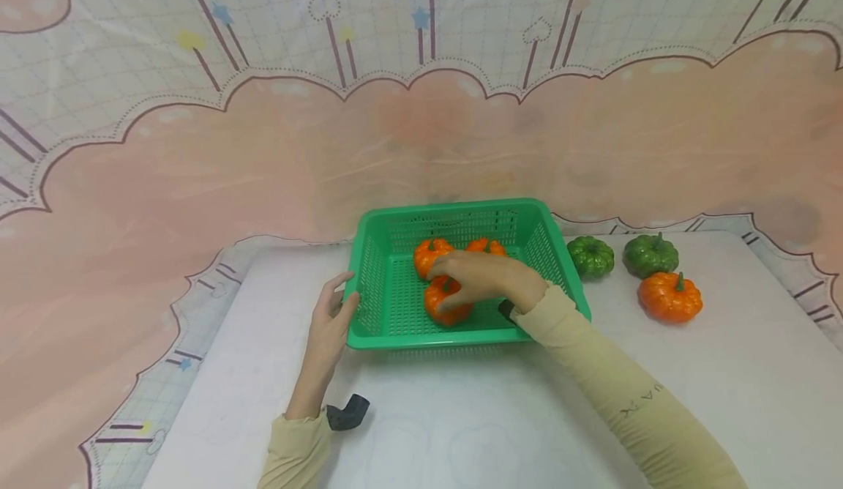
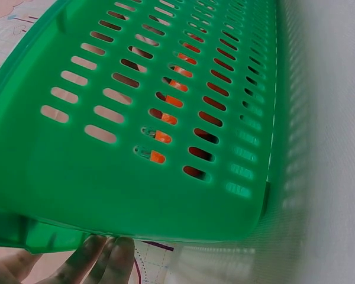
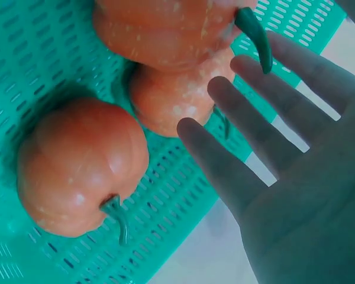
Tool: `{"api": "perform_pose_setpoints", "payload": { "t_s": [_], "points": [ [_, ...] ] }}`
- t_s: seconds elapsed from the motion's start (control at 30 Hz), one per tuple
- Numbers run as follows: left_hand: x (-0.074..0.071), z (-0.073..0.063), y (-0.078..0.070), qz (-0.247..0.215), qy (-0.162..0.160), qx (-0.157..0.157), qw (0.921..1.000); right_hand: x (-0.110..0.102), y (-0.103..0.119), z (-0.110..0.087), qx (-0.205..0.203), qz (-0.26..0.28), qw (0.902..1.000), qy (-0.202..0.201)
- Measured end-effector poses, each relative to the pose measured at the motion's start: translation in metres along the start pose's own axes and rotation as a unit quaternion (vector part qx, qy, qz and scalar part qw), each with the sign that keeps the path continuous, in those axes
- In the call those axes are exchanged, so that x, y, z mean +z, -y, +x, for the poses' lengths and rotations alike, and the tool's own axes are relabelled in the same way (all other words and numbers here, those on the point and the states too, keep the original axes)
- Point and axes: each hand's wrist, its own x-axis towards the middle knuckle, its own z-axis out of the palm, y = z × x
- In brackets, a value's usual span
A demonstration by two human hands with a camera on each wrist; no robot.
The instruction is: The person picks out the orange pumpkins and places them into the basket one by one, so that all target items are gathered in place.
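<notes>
A green plastic basket point(image 1: 421, 341) holds three small orange pumpkins with green stems. The front pumpkin point(image 1: 435, 300) lies below my right hand point(image 1: 484, 273), which reaches over the basket with fingers apart. Behind it sit the rear left pumpkin point(image 1: 424, 255) and the rear right pumpkin point(image 1: 489, 244), partly covered by the hand. The right wrist view shows the fingers point(image 3: 225, 160) spread beside the pumpkins, gripping none. My left hand point(image 1: 327, 324) is at the basket's left end, its fingertips point(image 2: 121, 257) right at the rim in the left wrist view.
Right of the basket stand a green pumpkin point(image 1: 590, 258), a second green pumpkin point(image 1: 650, 256) and another orange pumpkin point(image 1: 668, 299). They rest on a white table point(image 1: 461, 416). A patterned cloth point(image 1: 421, 137) hangs behind the table.
</notes>
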Motion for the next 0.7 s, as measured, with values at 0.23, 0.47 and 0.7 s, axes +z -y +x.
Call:
{"api": "perform_pose_setpoints", "payload": {
  "t_s": [0.23,0.47,0.7],
  "points": [
    [0.0,0.0,0.0,-0.002,-0.002,0.0,1.0,-0.003,-0.001,-0.007,-0.006,-0.01,0.9998,-0.018],
    [0.0,0.0,0.0,-0.003,-0.002,0.002,1.0,-0.006,-0.003,-0.015,0.018,0.005,0.9996,-0.024],
    [0.0,0.0,0.001,-0.004,-0.001,0.002,1.0,-0.009,-0.007,-0.024,0.023,-0.002,0.9989,-0.04]
  ]
}}
